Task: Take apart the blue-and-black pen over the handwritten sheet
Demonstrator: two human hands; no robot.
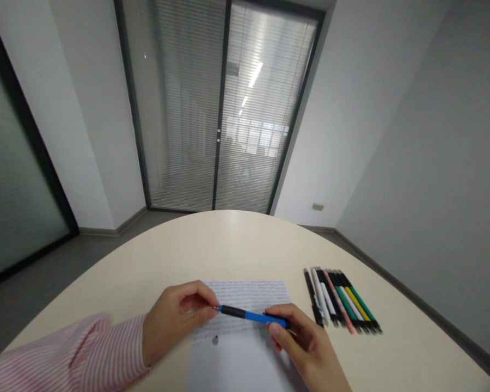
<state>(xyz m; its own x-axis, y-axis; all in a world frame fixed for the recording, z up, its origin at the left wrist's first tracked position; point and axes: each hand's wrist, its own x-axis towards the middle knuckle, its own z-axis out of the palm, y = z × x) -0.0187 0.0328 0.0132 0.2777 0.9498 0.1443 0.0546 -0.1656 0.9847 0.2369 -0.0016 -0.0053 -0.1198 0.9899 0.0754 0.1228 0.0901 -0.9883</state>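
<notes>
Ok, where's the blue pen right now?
Head view, bottom centre: the blue pen is held level between the left hand and right hand, above the sheet of paper.

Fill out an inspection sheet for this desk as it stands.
Surface: pale rounded table.
Job's things: blue and black pen held level over a sheet of paper with lines of print.
Clutter: row of pens lying side by side right of the sheet.
Hands: left hand pinches the pen's tip end; right hand grips the other end.
Cables: nothing seen.
Surroundings: glass doors with blinds, grey walls.
</notes>
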